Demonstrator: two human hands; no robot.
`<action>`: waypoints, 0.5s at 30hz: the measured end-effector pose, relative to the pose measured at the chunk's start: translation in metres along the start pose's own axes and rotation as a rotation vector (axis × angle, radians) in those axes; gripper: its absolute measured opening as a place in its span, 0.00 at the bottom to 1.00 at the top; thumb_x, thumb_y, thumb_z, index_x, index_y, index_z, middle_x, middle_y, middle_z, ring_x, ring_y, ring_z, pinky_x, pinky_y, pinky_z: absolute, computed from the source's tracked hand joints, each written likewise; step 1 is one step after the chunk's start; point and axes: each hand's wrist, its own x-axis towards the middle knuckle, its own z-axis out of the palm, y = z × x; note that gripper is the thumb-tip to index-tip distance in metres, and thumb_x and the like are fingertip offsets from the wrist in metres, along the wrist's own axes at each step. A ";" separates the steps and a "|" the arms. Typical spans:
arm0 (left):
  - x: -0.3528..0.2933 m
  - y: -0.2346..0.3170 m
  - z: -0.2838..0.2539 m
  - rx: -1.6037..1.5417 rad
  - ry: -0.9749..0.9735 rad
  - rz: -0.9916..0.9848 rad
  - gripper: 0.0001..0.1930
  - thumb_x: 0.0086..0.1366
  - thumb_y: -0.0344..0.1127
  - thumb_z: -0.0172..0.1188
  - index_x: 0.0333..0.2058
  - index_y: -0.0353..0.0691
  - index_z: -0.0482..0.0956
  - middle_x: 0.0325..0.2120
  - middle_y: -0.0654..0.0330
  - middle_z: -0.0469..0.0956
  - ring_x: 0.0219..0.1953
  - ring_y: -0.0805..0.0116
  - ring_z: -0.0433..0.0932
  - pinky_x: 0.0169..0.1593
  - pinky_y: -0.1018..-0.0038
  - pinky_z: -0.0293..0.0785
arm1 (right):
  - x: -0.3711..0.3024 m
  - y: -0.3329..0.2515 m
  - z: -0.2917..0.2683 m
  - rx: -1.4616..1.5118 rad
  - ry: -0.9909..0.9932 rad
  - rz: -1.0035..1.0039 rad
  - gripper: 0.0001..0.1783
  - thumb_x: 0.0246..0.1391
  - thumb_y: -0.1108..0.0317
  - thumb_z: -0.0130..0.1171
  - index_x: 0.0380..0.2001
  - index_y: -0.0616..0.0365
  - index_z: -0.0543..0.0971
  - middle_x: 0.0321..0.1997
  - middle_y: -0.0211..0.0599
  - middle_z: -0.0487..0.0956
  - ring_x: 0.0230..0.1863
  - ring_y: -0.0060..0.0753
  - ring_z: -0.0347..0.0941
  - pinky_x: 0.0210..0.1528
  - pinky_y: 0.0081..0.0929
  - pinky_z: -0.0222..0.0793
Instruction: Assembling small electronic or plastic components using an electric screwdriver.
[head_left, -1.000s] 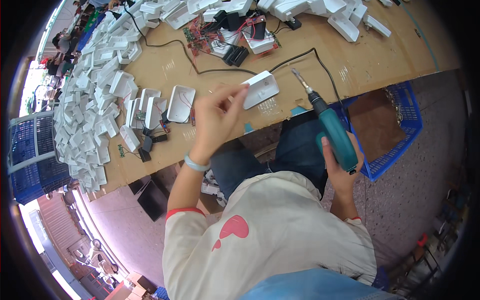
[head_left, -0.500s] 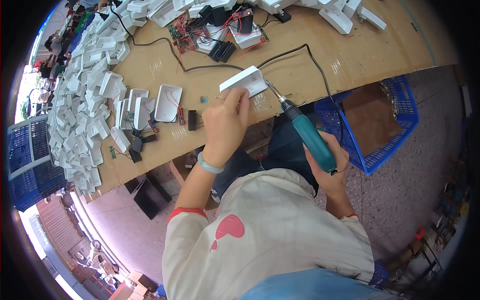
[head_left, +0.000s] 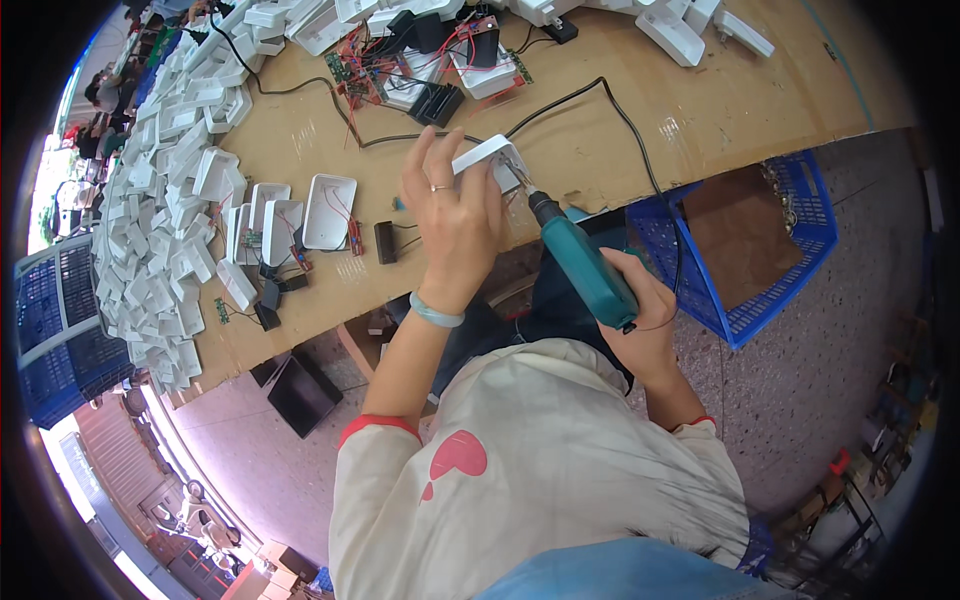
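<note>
My right hand [head_left: 645,310] is wrapped around the body of a green electric screwdriver [head_left: 585,262]. Its tip reaches inside a white plastic case [head_left: 486,150] at the front of the table. My left hand [head_left: 455,235], wearing a ring and a pale bangle, holds that case from the left; two of its fingers are lifted and spread, while the others press against the case. What the tip touches inside is too small to make out. Left of my left hand lie a small black block [head_left: 385,243] and an open white case [head_left: 329,212] with red wires.
A large heap of white cases [head_left: 150,235] covers the table's left side. Circuit boards with red wires [head_left: 365,75] lie at the back. A black cable [head_left: 630,125] crosses the cardboard-covered table [head_left: 740,110]. A blue crate [head_left: 740,325] stands right of the table edge.
The screwdriver has moved left and forward, its tip now farther inside the case. Two fingers of my left hand have lifted and spread. The case has turned slightly.
</note>
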 end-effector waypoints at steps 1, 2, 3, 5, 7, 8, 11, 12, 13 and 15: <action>0.000 -0.002 0.002 -0.022 -0.006 -0.017 0.10 0.55 0.24 0.66 0.37 0.34 0.83 0.56 0.53 0.75 0.66 0.43 0.67 0.61 0.47 0.64 | 0.001 0.000 0.000 -0.001 -0.001 0.000 0.25 0.47 0.83 0.64 0.52 0.64 0.78 0.39 0.44 0.82 0.38 0.38 0.82 0.42 0.26 0.75; 0.000 -0.003 0.003 -0.020 -0.008 -0.020 0.10 0.55 0.24 0.66 0.37 0.34 0.83 0.56 0.53 0.75 0.66 0.43 0.67 0.61 0.47 0.64 | 0.002 -0.001 0.000 0.003 -0.005 -0.002 0.25 0.47 0.83 0.64 0.52 0.64 0.78 0.39 0.45 0.82 0.38 0.39 0.82 0.42 0.27 0.75; 0.000 -0.004 0.005 -0.030 -0.014 -0.024 0.08 0.56 0.25 0.66 0.36 0.34 0.83 0.55 0.54 0.75 0.65 0.44 0.67 0.62 0.47 0.62 | 0.003 -0.001 0.000 0.006 -0.009 -0.004 0.26 0.47 0.83 0.63 0.53 0.64 0.78 0.39 0.45 0.82 0.38 0.40 0.82 0.42 0.27 0.75; 0.001 -0.004 0.007 -0.042 -0.023 -0.030 0.07 0.57 0.26 0.66 0.35 0.34 0.82 0.54 0.54 0.76 0.65 0.45 0.68 0.63 0.47 0.60 | 0.003 0.001 0.001 0.003 -0.009 0.000 0.26 0.46 0.83 0.63 0.53 0.64 0.78 0.39 0.45 0.82 0.38 0.40 0.82 0.42 0.27 0.75; 0.002 -0.003 0.009 -0.022 -0.036 -0.023 0.06 0.57 0.26 0.65 0.34 0.34 0.82 0.52 0.56 0.77 0.64 0.47 0.69 0.62 0.49 0.60 | 0.004 0.001 0.002 -0.003 -0.006 0.005 0.26 0.46 0.83 0.64 0.53 0.64 0.78 0.39 0.45 0.82 0.38 0.41 0.82 0.42 0.27 0.75; 0.001 -0.003 0.010 -0.022 -0.039 -0.023 0.06 0.57 0.26 0.65 0.34 0.34 0.82 0.52 0.56 0.77 0.64 0.47 0.69 0.62 0.49 0.60 | 0.004 0.002 0.001 -0.006 -0.008 0.001 0.26 0.46 0.83 0.64 0.52 0.64 0.78 0.39 0.46 0.83 0.38 0.41 0.82 0.42 0.27 0.75; 0.000 -0.002 0.011 0.005 -0.048 -0.007 0.06 0.57 0.26 0.65 0.34 0.34 0.81 0.51 0.56 0.77 0.62 0.49 0.71 0.61 0.50 0.60 | 0.006 0.001 0.000 0.004 -0.014 -0.005 0.25 0.47 0.83 0.64 0.52 0.65 0.78 0.39 0.46 0.83 0.38 0.42 0.82 0.42 0.28 0.75; 0.002 0.000 0.009 0.012 -0.052 -0.028 0.06 0.56 0.26 0.66 0.34 0.35 0.82 0.50 0.58 0.79 0.61 0.51 0.72 0.62 0.52 0.61 | 0.007 0.001 0.000 0.015 -0.018 -0.011 0.25 0.47 0.82 0.64 0.52 0.65 0.78 0.39 0.46 0.83 0.38 0.42 0.82 0.42 0.28 0.75; 0.002 0.002 0.008 0.019 -0.056 -0.049 0.06 0.56 0.26 0.67 0.34 0.37 0.83 0.49 0.60 0.81 0.59 0.52 0.74 0.62 0.54 0.63 | 0.007 0.001 0.000 0.015 -0.018 -0.008 0.25 0.47 0.82 0.64 0.52 0.65 0.78 0.39 0.46 0.83 0.38 0.42 0.82 0.42 0.28 0.75; 0.002 0.001 0.009 0.010 -0.059 -0.033 0.07 0.56 0.26 0.66 0.35 0.35 0.82 0.49 0.58 0.80 0.60 0.51 0.73 0.61 0.54 0.61 | 0.009 0.002 0.001 0.016 -0.023 -0.030 0.26 0.46 0.82 0.63 0.52 0.65 0.78 0.40 0.47 0.83 0.39 0.44 0.82 0.43 0.29 0.75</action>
